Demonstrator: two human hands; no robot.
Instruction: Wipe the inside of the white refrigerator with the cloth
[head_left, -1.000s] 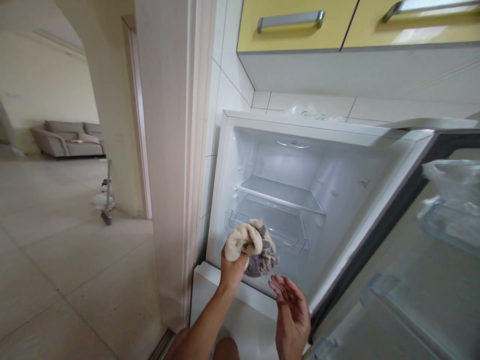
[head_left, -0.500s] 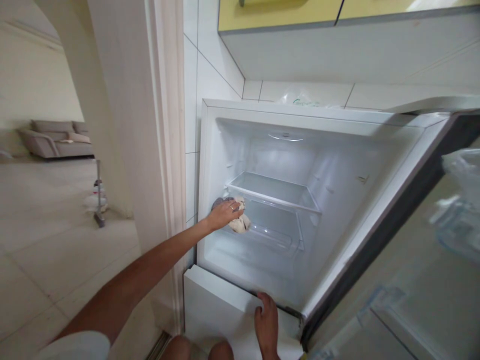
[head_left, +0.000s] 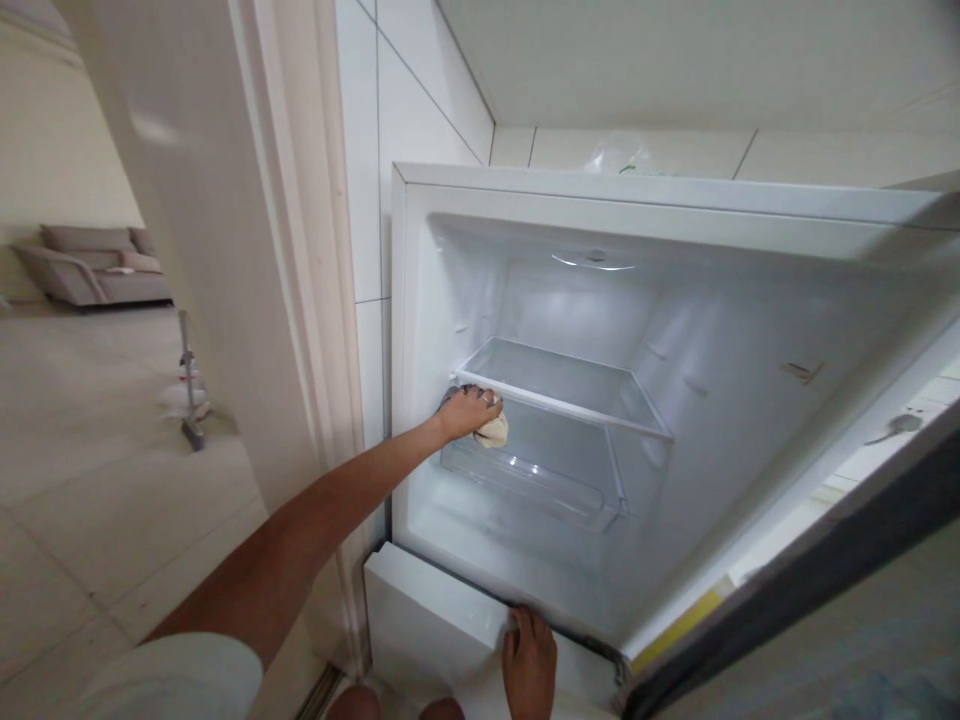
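where the left hand [head_left: 469, 410] works: closed on the cloth [head_left: 493, 432], pressed at the shelf [head_left: 570, 385] front's left end
right hand [head_left: 529, 665]: fingers flat on the lower door [head_left: 427, 610] top, bracing
tip: even pressure along the edge probably wipes best

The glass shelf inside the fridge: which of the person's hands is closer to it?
Left. The left hand, gripping a cloth, is at the front left corner of the glass shelf. The right hand rests far below it, on the top edge of the lower door.

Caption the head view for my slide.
Left hand holds beige cloth at clear fridge shelf; right hand rests on white lower door.
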